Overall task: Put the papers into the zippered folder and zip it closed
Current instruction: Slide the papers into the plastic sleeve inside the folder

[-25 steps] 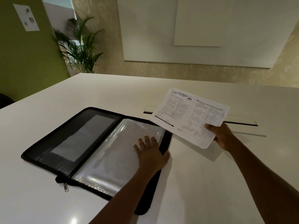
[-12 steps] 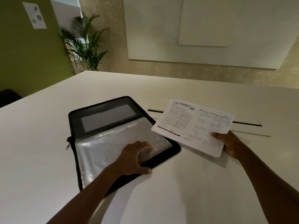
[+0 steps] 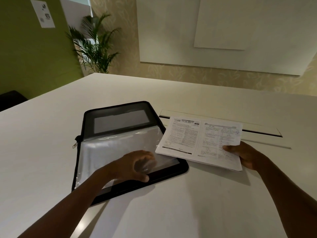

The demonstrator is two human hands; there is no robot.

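Note:
A black zippered folder (image 3: 118,110) lies open on the white table, its clear plastic sleeves (image 3: 113,148) facing up and a metal zipper pull (image 3: 75,145) at its left edge. My left hand (image 3: 135,166) rests on the near right part of the folder, fingers curled into the edge of a plastic sleeve and lifting it slightly. My right hand (image 3: 247,156) grips a stack of printed papers (image 3: 199,138) by its right side. The papers hang just above the table, their left corner over the folder's right edge.
A long recessed cable slot with a lid (image 3: 257,131) runs across the white table (image 3: 205,194) behind the papers. A potted palm (image 3: 94,45) and a green wall stand far left. A whiteboard hangs on the back wall.
The folder has been turned so its spine runs across, and it now lies nearer the papers. My left hand went from flat on the sleeve to curled at its edge. The papers came lower and closer.

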